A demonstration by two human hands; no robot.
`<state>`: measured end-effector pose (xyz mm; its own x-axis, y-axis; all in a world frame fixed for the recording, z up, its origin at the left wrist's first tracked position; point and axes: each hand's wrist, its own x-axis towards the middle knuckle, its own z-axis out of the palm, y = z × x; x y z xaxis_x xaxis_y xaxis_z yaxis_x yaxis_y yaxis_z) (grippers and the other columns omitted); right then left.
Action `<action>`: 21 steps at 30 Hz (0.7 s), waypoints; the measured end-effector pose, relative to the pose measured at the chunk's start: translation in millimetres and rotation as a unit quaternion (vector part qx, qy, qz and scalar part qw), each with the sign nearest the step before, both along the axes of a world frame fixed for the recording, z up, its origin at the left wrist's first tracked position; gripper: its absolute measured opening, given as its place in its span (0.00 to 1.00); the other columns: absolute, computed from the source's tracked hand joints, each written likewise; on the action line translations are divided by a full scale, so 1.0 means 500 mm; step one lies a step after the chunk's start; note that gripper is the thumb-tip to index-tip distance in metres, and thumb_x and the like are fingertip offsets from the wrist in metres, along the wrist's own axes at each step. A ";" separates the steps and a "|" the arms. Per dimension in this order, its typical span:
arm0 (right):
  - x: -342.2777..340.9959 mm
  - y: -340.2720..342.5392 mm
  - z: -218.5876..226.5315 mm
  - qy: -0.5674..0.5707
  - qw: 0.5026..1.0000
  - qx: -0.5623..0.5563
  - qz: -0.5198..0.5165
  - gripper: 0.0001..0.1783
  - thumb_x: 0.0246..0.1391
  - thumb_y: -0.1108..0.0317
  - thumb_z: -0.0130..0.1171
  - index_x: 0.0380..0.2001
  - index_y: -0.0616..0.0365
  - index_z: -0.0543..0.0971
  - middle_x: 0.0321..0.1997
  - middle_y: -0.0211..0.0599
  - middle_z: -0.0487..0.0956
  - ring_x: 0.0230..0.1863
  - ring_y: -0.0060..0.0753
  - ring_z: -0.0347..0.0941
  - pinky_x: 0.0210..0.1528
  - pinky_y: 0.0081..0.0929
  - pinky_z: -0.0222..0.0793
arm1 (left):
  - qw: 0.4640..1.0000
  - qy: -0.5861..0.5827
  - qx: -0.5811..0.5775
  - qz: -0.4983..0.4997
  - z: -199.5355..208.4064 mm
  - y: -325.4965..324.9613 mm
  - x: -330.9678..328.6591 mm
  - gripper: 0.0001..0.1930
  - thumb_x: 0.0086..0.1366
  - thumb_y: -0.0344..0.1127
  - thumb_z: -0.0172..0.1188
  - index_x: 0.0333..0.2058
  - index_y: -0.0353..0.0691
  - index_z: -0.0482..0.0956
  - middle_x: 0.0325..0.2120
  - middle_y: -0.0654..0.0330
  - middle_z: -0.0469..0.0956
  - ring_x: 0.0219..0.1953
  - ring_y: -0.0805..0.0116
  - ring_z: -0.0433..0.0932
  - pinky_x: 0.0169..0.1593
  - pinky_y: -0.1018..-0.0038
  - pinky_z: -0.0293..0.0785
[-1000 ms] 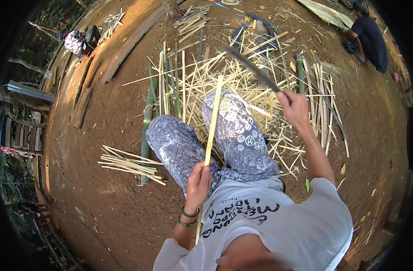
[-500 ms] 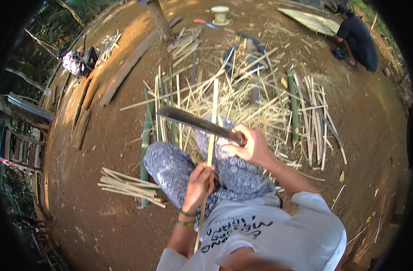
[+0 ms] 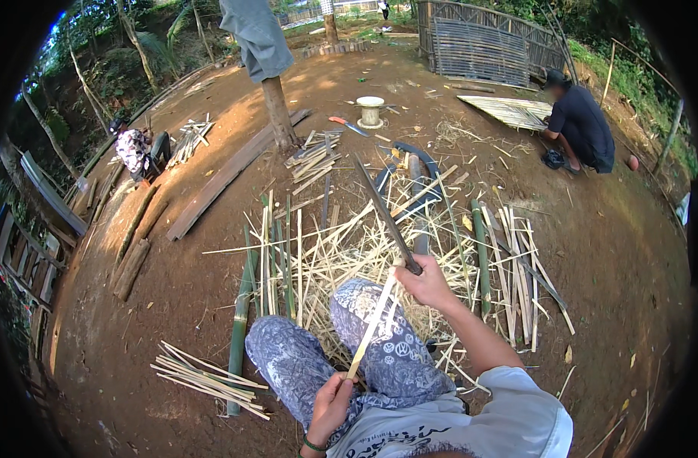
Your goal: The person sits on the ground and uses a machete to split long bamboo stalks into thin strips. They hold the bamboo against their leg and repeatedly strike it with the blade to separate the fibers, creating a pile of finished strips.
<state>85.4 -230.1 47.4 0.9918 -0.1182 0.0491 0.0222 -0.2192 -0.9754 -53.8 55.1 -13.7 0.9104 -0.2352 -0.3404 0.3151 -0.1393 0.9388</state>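
Pinched in my left hand (image 3: 331, 403), low over my lap, is the near end of a pale bamboo strip (image 3: 373, 328). The strip slants up across my right knee to the fingers of my right hand (image 3: 425, 282). That hand is closed on the handle of a machete, its long dark blade (image 3: 383, 210) pointing away and slightly left. The strip's far end meets the right thumb; whether it is gripped there I cannot tell. Beyond my knees lies a heap of bamboo shavings and strips (image 3: 357, 252).
Cut strips (image 3: 208, 380) lie at my left beside a green bamboo pole (image 3: 242, 328). More strips (image 3: 521, 275) and another green pole (image 3: 481, 259) are on the right. One person (image 3: 582, 126) crouches by a woven panel (image 3: 505, 112); another (image 3: 139, 149) sits far left. A spool (image 3: 369, 112) stands ahead.
My view has tilted up. The machete has swung from pointing left across the strip to pointing away from me. My right hand is now at the strip's far end.
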 end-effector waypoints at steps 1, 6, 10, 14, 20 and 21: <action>0.008 -0.017 0.002 -0.026 1.000 -0.018 0.002 0.16 0.58 0.61 0.64 0.21 0.60 0.77 0.16 0.19 0.66 0.21 0.13 0.58 0.23 0.24 0.51 | 0.999 -0.045 0.022 0.013 -0.010 0.010 -0.005 0.10 0.73 0.37 0.52 0.41 0.36 0.79 0.21 0.71 0.70 0.23 0.82 0.65 0.27 0.78 0.61; 0.031 -0.097 0.034 -0.035 0.998 -0.038 -0.039 0.13 0.56 0.65 0.63 0.22 0.59 0.77 0.15 0.18 0.67 0.18 0.13 0.58 0.21 0.22 0.51 | 0.985 -0.140 0.098 -0.005 -0.035 0.064 -0.032 0.10 0.74 0.36 0.52 0.42 0.38 0.78 0.18 0.71 0.68 0.22 0.82 0.65 0.26 0.79 0.62; 0.040 -0.179 0.060 -0.107 0.974 -0.096 -0.174 0.10 0.54 0.67 0.61 0.25 0.63 0.79 0.14 0.23 0.69 0.17 0.15 0.60 0.20 0.24 0.52 | 0.976 -0.201 0.083 0.014 -0.068 0.076 -0.043 0.09 0.75 0.36 0.50 0.40 0.41 0.77 0.19 0.71 0.66 0.21 0.82 0.62 0.24 0.80 0.60; 0.035 -0.224 0.054 -0.111 0.921 -0.250 -0.276 0.19 0.56 0.55 0.65 0.37 0.64 0.83 0.12 0.26 0.69 0.16 0.20 0.61 0.20 0.30 0.51 | 0.993 -0.091 -0.001 0.069 -0.082 0.075 -0.048 0.10 0.75 0.37 0.50 0.41 0.39 0.78 0.19 0.73 0.65 0.20 0.85 0.60 0.24 0.82 0.57; -0.048 -0.131 -0.023 -0.030 0.956 -0.215 -0.198 0.32 0.54 0.50 0.67 0.55 0.62 0.79 0.14 0.21 0.69 0.16 0.16 0.61 0.19 0.25 0.49 | 0.992 -0.068 -0.045 0.099 0.053 0.019 -0.031 0.12 0.76 0.41 0.50 0.41 0.40 0.77 0.18 0.73 0.66 0.20 0.85 0.62 0.23 0.83 0.58; -0.064 -0.100 -0.031 -0.018 0.965 -0.194 -0.175 0.31 0.54 0.51 0.68 0.55 0.61 0.79 0.15 0.22 0.70 0.17 0.15 0.61 0.19 0.24 0.50 | 0.991 -0.063 -0.065 0.102 0.061 0.011 -0.025 0.12 0.76 0.41 0.50 0.41 0.40 0.77 0.19 0.73 0.67 0.19 0.84 0.63 0.23 0.83 0.59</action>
<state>53.6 -279.9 32.0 0.8910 -0.4122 0.1903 -0.0876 -0.5673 -0.8188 -66.4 60.5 16.6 0.9768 -0.0763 -0.2001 0.2035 0.0395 0.9783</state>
